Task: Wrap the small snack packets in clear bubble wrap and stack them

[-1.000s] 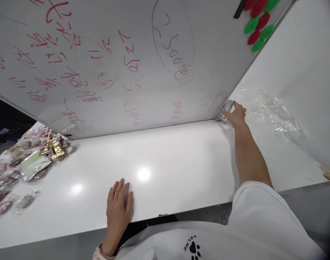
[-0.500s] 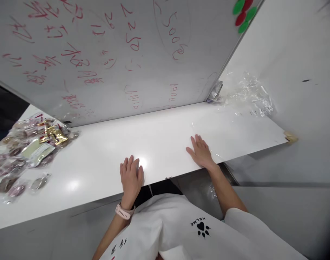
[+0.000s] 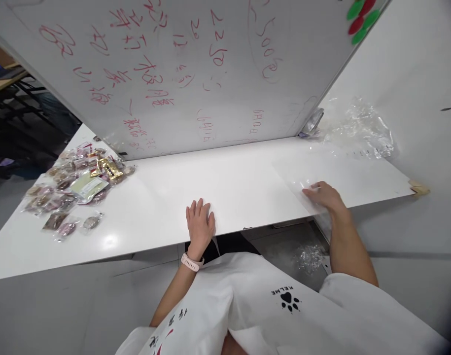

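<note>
Whiteboard (image 3: 195, 74): red "2250"; "20"; "6月11日"; "6月12日"; white shirt (image 3: 255, 296): "HELME"

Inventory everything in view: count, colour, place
table: 1, white, centre
whiteboard: 1, white, red writing, top
magnets: 5 visible, red/green, whiteboard's upper right
wrapped packets: many, mixed, table's left
crumpled plastic: uncountable, clear, table's right, floor
unclear item: 1, silvery, whiteboard's lower right
plastic film: 1, clear, table's right
desk: 1, brown, background left
shirt: 1, white, bottom
wristband: 1, pink, left wrist
left hand: 1, bare, on table
right hand: 1, bare, on film
</note>
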A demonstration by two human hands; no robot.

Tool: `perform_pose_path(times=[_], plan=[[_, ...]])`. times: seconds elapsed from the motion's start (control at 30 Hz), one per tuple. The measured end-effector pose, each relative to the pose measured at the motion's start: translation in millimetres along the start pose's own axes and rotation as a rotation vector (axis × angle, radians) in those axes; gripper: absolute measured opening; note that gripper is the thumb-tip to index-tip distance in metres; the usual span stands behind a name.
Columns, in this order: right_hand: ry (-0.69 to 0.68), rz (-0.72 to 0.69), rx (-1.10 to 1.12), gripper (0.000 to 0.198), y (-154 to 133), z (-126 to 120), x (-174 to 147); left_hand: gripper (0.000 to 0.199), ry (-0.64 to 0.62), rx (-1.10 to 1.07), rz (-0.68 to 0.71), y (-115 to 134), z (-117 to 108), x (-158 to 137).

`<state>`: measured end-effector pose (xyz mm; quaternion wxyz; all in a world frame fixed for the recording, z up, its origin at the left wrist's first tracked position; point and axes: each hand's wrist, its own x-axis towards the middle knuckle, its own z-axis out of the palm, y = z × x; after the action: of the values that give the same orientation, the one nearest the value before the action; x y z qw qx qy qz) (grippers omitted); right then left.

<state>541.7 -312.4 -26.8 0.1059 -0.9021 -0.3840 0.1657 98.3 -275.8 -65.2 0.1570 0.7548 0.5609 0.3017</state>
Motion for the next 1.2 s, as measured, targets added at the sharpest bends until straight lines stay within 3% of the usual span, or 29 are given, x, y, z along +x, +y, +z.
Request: perform_pose_path(times=[0.1, 0.17, 0.27, 0.33, 0.37, 0.43, 0.53, 0.63, 0.77, 0.83, 0.93, 1.0, 1.03, 1.1, 1.2], plan=[[-0.119, -0.18, 0.02, 0.039, -64, 23, -49, 0.032, -0.037, -0.146, -0.081, 4, -8, 2], [-0.234, -0.377, 0.042, 0.053, -111, 36, -89, 0.037, -0.08, -0.355, -0.193, 4, -18, 6], [-0.6, -0.821, 0.184, 0.077, -167, 45, -144, 0.049, -0.088, -0.757, -0.405, -2, -39, 15], [-0.821, -1.099, 0.308, 0.075, -191, 50, -167, 0.056, -0.04, -0.975, -0.531, -11, -56, 22], [-0.851, -1.195, 0.353, 0.068, -200, 55, -173, 0.06, -0.011, -1.051, -0.586, -16, -65, 25], [-0.722, -1.289, 0.365, 0.058, -211, 70, -176, 0.063, 0.053, -1.143, -0.671, -28, -84, 26], [-0.424, -1.295, 0.165, 0.058, -219, 107, -163, 0.06, 0.172, -1.153, -0.691, -45, -114, 20], [-0.268, -1.266, -0.091, 0.061, -217, 139, -141, 0.057, 0.308, -1.039, -0.637, -53, -145, 5], [-0.111, -1.118, -0.227, 0.061, -200, 144, -107, 0.051, 0.46, -0.633, -0.462, -35, -172, -17], [-0.059, -1.042, -0.249, 0.062, -186, 137, -94, 0.047, 0.379, -0.404, -0.319, -17, -170, -24], [0.006, -0.974, -0.247, 0.063, -165, 130, -80, 0.047, 0.07, -0.149, -0.127, -7, -148, -22], [0.023, -0.938, -0.243, 0.064, -155, 130, -76, 0.05, -0.04, -0.035, -0.097, -24, -135, -6], [0.024, -0.924, -0.244, 0.064, -151, 131, -76, 0.051, -0.016, 0.016, -0.131, -41, -132, 6], [0.016, -0.904, -0.251, 0.065, -147, 132, -76, 0.054, 0.107, 0.114, -0.252, -85, -138, 37], [0.006, -0.898, -0.258, 0.065, -146, 132, -78, 0.061, 0.266, 0.207, -0.484, -157, -167, 89]])
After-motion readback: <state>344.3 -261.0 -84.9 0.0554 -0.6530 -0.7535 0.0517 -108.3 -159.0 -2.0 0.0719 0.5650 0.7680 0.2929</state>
